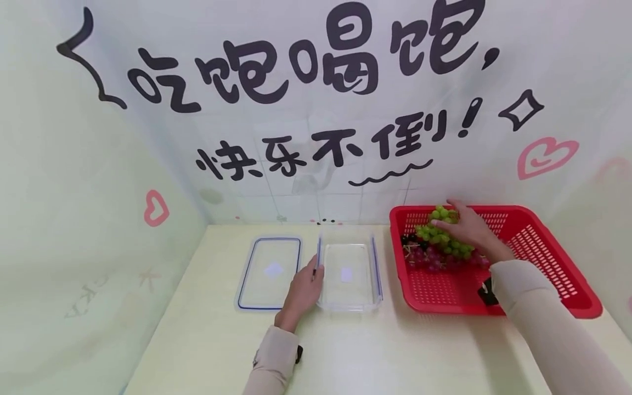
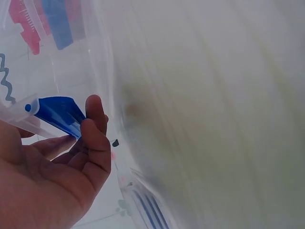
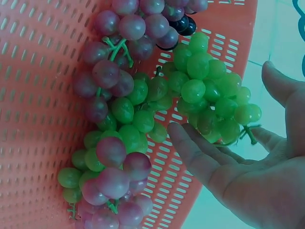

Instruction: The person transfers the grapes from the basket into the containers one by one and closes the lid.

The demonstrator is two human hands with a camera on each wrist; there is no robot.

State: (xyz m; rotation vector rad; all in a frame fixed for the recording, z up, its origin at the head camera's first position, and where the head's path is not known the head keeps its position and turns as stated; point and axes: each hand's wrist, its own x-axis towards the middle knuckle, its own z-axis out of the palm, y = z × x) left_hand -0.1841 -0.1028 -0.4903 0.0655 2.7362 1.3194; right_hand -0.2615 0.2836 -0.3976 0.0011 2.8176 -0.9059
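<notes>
A clear plastic food container (image 1: 348,296) with blue side clips stands on the table. My left hand (image 1: 303,288) holds it by its left side; in the left wrist view the curled fingers are at a blue clip (image 2: 59,114). Green grapes (image 1: 439,233) lie in a red basket (image 1: 419,303), with purple grapes (image 3: 112,181) around them. My right hand (image 1: 469,225) reaches over the green bunch. In the right wrist view its fingers (image 3: 200,164) are extended beside and under the bunch, with the thumb spread well away from it.
A clear lid with a blue seal (image 1: 270,274) lies flat left of the container. A few black grapes (image 3: 183,25) show among the purple ones. Behind the table stands a white wall (image 1: 306,203) with large black writing; the red basket's rim rises at the table's right.
</notes>
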